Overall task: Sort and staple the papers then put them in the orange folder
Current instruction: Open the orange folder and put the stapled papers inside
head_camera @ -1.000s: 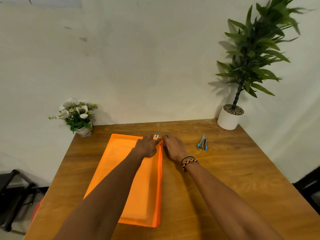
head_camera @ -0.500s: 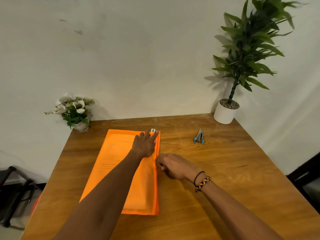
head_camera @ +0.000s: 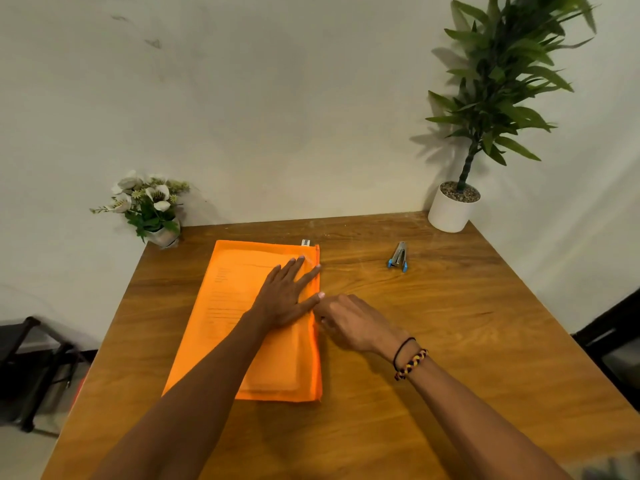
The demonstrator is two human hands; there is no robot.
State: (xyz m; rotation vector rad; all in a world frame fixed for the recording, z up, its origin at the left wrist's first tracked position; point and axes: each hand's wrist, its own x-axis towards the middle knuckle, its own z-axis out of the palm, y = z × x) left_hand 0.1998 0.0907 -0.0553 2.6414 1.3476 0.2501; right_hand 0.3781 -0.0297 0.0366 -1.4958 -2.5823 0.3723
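Orange folder (head_camera: 242, 306) holds papers; left hand (head_camera: 284, 299) presses flat, right hand (head_camera: 349, 323) pinches its zipper edge; closing remains.

Stapler (head_camera: 398, 257) alone on right tabletop (head_camera: 450, 323); potted plant (head_camera: 453, 209) blocks far corner.

A wooden table (head_camera: 450, 341) stands against a plain white wall (head_camera: 277, 98), dimly lit.

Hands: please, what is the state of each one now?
Left hand: open, pressing flat on the orange folder.
Right hand: fingers curled at the folder's right edge; grip cannot be told.
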